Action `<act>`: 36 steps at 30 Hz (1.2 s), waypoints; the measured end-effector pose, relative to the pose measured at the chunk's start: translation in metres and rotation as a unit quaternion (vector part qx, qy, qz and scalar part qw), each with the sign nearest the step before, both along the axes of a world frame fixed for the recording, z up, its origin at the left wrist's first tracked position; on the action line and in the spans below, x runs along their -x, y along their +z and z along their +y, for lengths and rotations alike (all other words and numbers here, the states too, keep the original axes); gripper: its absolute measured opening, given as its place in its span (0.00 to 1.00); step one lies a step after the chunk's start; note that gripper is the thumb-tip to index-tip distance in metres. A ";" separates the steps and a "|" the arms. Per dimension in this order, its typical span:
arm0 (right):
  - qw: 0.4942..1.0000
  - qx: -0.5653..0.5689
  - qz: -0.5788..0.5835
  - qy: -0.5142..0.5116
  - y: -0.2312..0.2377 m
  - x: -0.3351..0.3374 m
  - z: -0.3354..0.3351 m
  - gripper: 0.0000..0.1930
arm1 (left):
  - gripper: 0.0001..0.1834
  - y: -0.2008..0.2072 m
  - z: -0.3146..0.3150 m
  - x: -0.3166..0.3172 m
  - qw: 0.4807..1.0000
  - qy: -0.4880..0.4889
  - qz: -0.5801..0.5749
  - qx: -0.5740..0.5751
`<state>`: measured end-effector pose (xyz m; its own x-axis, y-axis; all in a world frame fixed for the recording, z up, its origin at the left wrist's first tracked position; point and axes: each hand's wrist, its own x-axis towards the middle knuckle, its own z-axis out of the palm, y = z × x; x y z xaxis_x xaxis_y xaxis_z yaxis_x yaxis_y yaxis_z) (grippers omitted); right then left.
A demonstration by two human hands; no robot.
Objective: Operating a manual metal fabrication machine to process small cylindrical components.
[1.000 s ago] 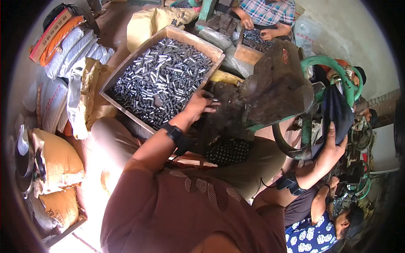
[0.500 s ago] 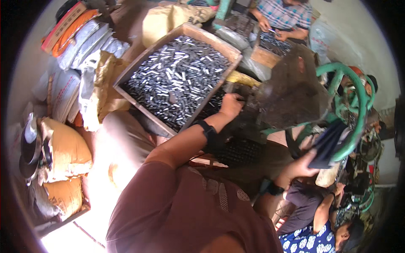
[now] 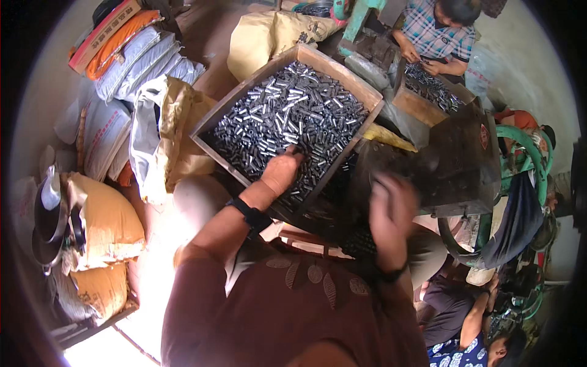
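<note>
A wooden box (image 3: pixel 211 150) full of small dark and shiny metal tubes (image 3: pixel 287 107) stands in front of me. My left hand (image 3: pixel 282 174) reaches over its near side into the tubes. Its fingers are drawn together at the tips, and whatever they pinch is hidden. Right of the box, my right hand (image 3: pixel 391 208) is smeared by motion, so its fingers cannot be made out. It is beside a dark, greasy machine (image 3: pixel 461 162). Behind that machine is a green handwheel (image 3: pixel 541 162) with a dark cloth (image 3: pixel 516 223) hanging from it.
A co-worker in a checked shirt (image 3: pixel 437 33) handles pieces over another wooden box (image 3: pixel 419 107) at the far right. Another person in a blue patterned top (image 3: pixel 455 355) sits at the lower right. Stacked sacks (image 3: pixel 143 64) and an orange-yellow sack (image 3: pixel 110 211) line the left.
My left hand has moved from beside the machine into the box of tubes. My right hand has left the cloth on the handwheel and come inward. The handwheel has turned.
</note>
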<state>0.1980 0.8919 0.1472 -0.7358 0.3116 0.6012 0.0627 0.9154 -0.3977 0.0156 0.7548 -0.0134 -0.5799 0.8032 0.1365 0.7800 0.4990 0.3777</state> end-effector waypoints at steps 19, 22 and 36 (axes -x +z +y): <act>0.949 0.232 -0.204 0.058 -0.130 0.132 0.001 0.14 | 0.08 0.017 -0.003 0.018 0.883 0.124 -0.325 -0.317; 0.948 0.286 -0.132 0.044 -0.115 0.105 -0.002 0.12 | 0.04 0.038 -0.004 0.007 0.697 0.105 -0.617 -0.351; 0.806 0.591 -0.036 0.008 -0.084 0.057 -0.012 0.10 | 0.06 0.044 -0.005 -0.031 0.522 0.058 -0.757 -0.389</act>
<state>0.1407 0.8796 0.0631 -0.7650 0.6256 -0.1531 0.1167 -0.0991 -0.9882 0.0461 0.7499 0.0305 -0.5340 0.7941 -0.2902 -0.7248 -0.2532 0.6407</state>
